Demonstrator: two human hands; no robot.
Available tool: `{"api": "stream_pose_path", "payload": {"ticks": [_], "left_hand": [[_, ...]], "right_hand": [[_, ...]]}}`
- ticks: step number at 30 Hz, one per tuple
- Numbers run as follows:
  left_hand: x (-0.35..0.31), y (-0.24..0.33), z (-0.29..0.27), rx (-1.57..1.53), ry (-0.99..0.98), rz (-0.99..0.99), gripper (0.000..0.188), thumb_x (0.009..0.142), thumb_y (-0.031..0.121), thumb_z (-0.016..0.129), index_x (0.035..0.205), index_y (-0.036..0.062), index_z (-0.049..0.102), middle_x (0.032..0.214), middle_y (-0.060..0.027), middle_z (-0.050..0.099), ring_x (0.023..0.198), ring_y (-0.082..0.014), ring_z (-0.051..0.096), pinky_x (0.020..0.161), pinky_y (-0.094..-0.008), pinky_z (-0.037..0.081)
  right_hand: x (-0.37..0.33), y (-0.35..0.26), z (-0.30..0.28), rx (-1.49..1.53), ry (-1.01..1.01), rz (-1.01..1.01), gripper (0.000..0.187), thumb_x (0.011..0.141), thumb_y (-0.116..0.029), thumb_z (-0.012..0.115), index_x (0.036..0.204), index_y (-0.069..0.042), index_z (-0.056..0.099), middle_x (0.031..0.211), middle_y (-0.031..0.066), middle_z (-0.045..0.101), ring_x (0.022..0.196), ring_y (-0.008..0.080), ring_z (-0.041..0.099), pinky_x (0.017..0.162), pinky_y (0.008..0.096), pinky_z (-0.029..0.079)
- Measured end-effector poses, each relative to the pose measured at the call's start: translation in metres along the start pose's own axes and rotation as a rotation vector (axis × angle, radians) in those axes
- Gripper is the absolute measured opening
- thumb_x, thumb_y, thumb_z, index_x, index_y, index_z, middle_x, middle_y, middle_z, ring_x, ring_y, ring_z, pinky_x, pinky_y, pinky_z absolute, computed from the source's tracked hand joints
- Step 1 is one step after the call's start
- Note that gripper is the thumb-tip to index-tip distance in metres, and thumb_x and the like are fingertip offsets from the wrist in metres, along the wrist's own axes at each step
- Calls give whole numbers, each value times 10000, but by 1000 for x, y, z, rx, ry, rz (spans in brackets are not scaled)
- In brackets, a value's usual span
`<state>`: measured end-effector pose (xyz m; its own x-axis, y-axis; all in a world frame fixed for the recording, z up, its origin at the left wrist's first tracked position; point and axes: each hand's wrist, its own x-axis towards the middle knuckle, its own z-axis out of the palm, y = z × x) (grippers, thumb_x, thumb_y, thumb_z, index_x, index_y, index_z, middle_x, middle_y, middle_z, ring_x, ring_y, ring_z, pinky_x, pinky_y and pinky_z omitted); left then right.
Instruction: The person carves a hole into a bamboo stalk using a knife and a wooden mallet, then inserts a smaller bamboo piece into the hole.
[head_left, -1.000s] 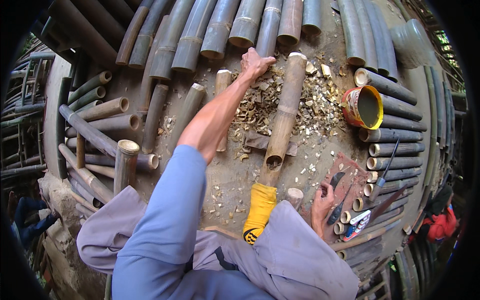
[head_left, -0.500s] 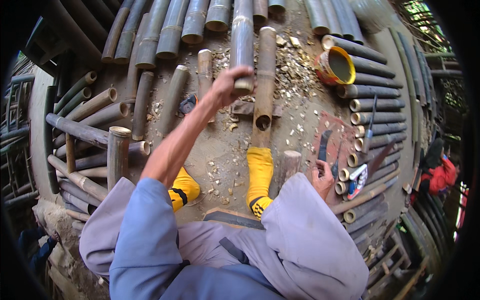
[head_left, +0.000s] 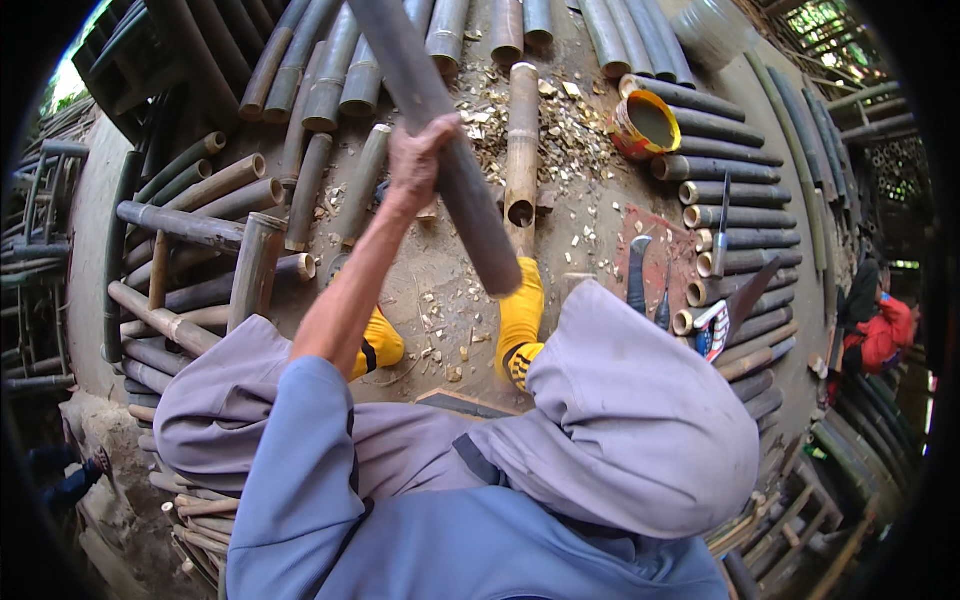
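Gripping a dark bamboo tube (head_left: pixel 472 200), the left hand (head_left: pixel 418 160) is closed around its middle stretch. Tube is raised and slightly blurred, slanting from the upper edge of the view down to the right. Its lower end overlaps the yellow sock (head_left: pixel 519 325) on the right foot; contact cannot be told. Right hand: out of sight, state cannot be told. Beyond the sock, a paler bamboo piece (head_left: pixel 522 140) points away from the foot, a round hole near its near end, with wood chips (head_left: pixel 582 158) to both sides. To the right: a red bucket (head_left: pixel 620 138) with a yellow rim; a curved blade (head_left: pixel 636 280) beside a reddish mat (head_left: pixel 660 235); a saw (head_left: pixel 712 330) by a row of bamboo tubes (head_left: pixel 765 218).
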<state>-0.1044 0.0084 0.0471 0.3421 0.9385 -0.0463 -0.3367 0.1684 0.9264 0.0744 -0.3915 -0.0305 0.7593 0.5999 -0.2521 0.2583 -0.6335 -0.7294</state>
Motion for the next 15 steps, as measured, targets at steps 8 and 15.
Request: {"api": "stream_pose_path", "payload": {"ticks": [8, 15], "left_hand": [[71, 124, -74, 350, -92, -75, 261, 715, 245, 767, 854, 42, 681, 750, -64, 656, 633, -156, 624, 640, -295, 514], [54, 182, -72, 655, -187, -166, 344, 707, 329, 728, 863, 36, 638, 763, -49, 633, 649, -134, 601, 623, -280, 488]], "right_hand": [[42, -20, -61, -87, 189, -126, 145, 818, -32, 609, 957, -34, 650, 818, 109, 667, 751, 190, 634, 696, 309, 504], [87, -115, -209, -253, 312, -408, 180, 849, -12, 569, 1016, -14, 633, 848, 84, 663, 777, 151, 623, 715, 299, 506]]}}
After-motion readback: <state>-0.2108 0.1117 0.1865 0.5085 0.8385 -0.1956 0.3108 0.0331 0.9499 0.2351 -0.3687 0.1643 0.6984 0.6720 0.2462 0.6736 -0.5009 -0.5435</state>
